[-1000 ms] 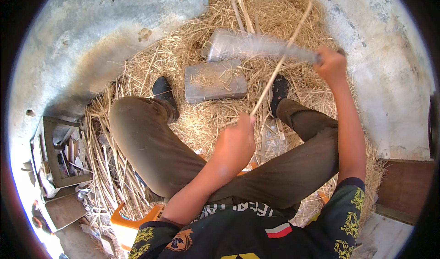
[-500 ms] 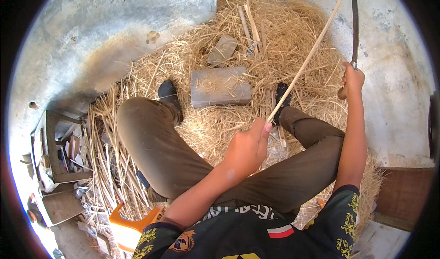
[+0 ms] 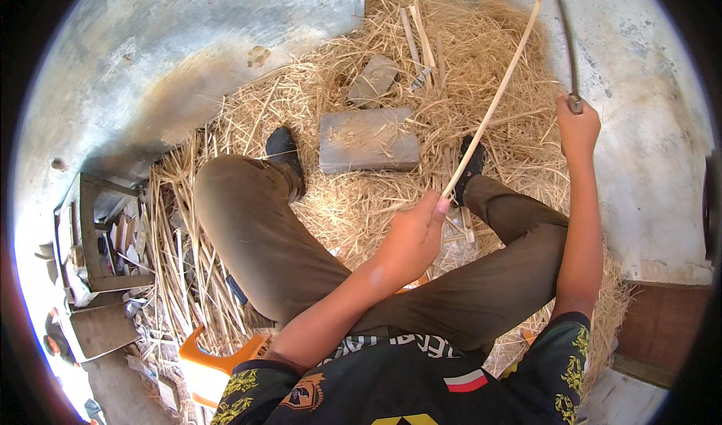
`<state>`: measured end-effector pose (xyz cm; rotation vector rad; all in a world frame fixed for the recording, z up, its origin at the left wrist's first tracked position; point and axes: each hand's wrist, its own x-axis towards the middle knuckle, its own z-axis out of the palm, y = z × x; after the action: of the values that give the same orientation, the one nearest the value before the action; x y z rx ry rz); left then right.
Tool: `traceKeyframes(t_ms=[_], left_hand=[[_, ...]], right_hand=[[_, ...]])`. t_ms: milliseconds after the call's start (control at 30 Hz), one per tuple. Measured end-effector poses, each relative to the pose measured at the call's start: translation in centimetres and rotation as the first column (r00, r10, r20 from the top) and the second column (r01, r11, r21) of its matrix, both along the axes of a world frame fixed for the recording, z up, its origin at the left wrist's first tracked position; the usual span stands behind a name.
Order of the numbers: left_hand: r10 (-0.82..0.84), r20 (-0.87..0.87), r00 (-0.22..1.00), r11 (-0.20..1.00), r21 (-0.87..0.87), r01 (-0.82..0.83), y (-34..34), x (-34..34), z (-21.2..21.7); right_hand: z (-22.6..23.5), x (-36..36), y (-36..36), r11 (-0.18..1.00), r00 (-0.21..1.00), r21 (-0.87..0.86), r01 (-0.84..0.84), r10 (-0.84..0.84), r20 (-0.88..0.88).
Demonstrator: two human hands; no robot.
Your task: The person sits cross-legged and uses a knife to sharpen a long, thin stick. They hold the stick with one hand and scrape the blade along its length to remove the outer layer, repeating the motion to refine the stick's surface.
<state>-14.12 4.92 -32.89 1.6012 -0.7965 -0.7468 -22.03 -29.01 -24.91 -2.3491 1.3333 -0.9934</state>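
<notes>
Left hand (image 3: 412, 235) grips a stick (image 3: 492, 107); right hand (image 3: 580, 133), farther forward, clasps a seemingly readied knife (image 3: 572, 56); any stroke needs careful aim.

The left hand (image 3: 416, 233) grips a pale stick (image 3: 499, 92); the right hand (image 3: 580, 133) clasps a knife (image 3: 572, 56). Between the feet (image 3: 283, 150), a grey block (image 3: 368, 159) lies on straw (image 3: 489, 30).

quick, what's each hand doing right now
Left hand: closed, holding the stick.
Right hand: closed, holding the knife.
</notes>
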Motion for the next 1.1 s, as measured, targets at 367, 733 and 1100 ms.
traceKeyframes(t_ms=[367,733,1100], left_hand=[[0.165,-0.032,0.986,0.986,0.015,-0.165,-0.1,1.4,-1.2],[0.107,0.063,0.992,0.994,-0.021,-0.106,-1.6,1.5,-2.8],[0.226,0.085,0.970,0.974,-0.015,-0.225,-0.9,1.8,-3.6]], right_hand=[[-3.8,4.0,8.3,0.868,0.828,-0.206,-0.453,0.324,-0.457],[-2.5,4.0,5.3,0.967,0.815,-0.186,-0.172,0.034,-0.578],[-5.0,1.1,12.4,0.899,0.734,-0.129,-0.418,0.250,-0.632]])
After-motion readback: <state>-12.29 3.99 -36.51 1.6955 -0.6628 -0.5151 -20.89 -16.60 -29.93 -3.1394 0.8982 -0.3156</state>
